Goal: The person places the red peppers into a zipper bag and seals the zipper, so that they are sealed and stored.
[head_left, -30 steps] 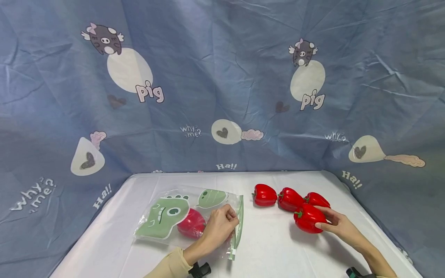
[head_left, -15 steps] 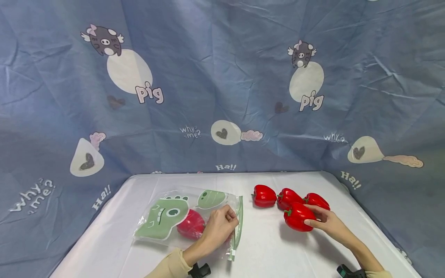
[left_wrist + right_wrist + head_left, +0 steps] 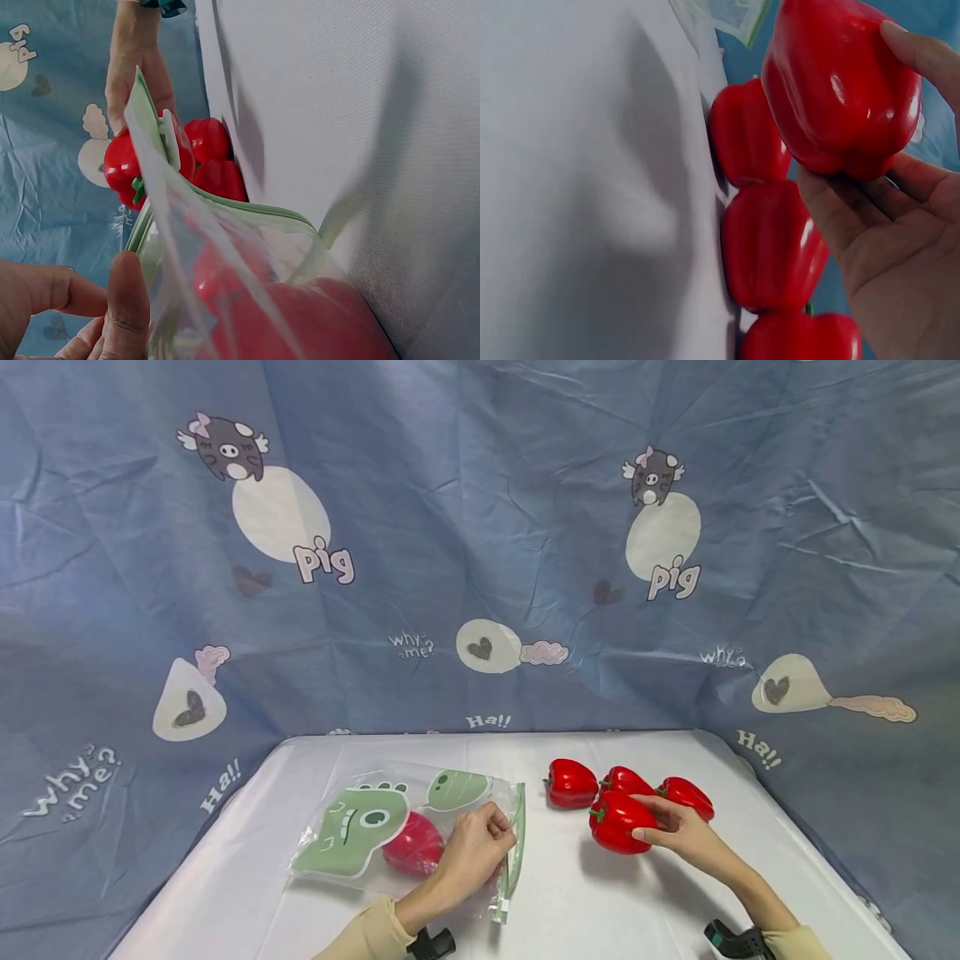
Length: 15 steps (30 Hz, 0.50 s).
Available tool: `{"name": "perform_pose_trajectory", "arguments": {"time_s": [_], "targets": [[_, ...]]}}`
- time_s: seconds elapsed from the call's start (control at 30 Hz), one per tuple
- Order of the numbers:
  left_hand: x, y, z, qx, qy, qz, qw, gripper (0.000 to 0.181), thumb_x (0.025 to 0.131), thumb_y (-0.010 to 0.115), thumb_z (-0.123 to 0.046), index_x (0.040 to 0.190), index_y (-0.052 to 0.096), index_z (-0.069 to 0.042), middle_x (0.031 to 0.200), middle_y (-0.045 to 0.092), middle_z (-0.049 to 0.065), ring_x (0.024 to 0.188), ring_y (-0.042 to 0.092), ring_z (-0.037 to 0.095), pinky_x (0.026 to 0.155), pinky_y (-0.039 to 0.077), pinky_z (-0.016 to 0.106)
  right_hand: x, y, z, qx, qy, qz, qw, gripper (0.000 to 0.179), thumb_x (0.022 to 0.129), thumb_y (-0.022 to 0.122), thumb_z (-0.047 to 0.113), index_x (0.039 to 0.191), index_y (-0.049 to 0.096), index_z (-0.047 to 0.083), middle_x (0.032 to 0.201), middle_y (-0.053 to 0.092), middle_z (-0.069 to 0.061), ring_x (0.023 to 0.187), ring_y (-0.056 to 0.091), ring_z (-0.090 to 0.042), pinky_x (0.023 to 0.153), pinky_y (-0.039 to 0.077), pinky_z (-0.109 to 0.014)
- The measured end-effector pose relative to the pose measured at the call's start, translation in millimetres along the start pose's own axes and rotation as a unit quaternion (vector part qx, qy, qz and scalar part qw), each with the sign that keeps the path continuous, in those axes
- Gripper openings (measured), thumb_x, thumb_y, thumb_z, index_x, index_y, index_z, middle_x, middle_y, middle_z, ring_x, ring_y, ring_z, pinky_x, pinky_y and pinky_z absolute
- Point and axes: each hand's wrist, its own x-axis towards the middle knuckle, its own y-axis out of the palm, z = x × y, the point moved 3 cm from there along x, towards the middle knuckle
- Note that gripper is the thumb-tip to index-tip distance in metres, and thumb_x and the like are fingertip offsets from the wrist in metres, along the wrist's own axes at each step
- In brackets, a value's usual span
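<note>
My left hand [image 3: 472,847] pinches the top edge of a clear zip bag [image 3: 341,847] with green monster prints. The bag lies with its green-edged mouth [image 3: 259,210] to the right, spread apart in the left wrist view. Inside it shows a red bell pepper [image 3: 412,845], and more red appears through the film beneath the hand. My right hand [image 3: 693,837] grips another red bell pepper [image 3: 619,823] from its right side, stem pointing left, held above the table with a shadow underneath. Thumb and fingers stand on opposite sides of it in the right wrist view.
Three more bell peppers stand in a row at the back right: a left one [image 3: 572,783], a middle one [image 3: 627,779] partly covered by the held pepper, and a right one [image 3: 687,797]. A blue printed curtain [image 3: 480,543] hangs behind the white table [image 3: 555,902].
My right hand has carried its bell pepper leftward and slightly up the view, toward the bag's mouth. The left hand and the bag have stayed in place.
</note>
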Motion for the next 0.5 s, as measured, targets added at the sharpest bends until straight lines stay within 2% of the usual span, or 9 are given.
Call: {"name": "perform_pose_trajectory", "arguments": {"time_s": [0.3,0.5], "targets": [[0.1,-1.5,-1.5,0.009,0.002,-0.006,0.9999,0.005,0.077,0.062,-0.01,0.079,0.06,-0.007,0.064,0.058,-0.004,0.041,0.052,0.003,0.04,0.044,0.021,11.7,21,10,-0.016,-0.019,0.015,0.9996,0.059,0.085,0.071,0.025,0.136,0.05,0.005,0.129,0.057,-0.02,0.107,0.063,-0.025,0.079,0.058,-0.029],[-0.8,-1.2,-2.1,0.0,0.0,-0.003,1.0,0.005,0.077,0.062,-0.009,0.079,0.059,-0.005,0.063,0.057,-0.004,0.04,0.051,0.003,0.037,0.043,0.021,18.4,36,16,-0.007,-0.028,0.029,0.9992,0.06,0.084,0.073,0.025,0.136,0.051,0.006,0.129,0.057,-0.019,0.111,0.061,-0.029,0.079,0.058,-0.029]]}}
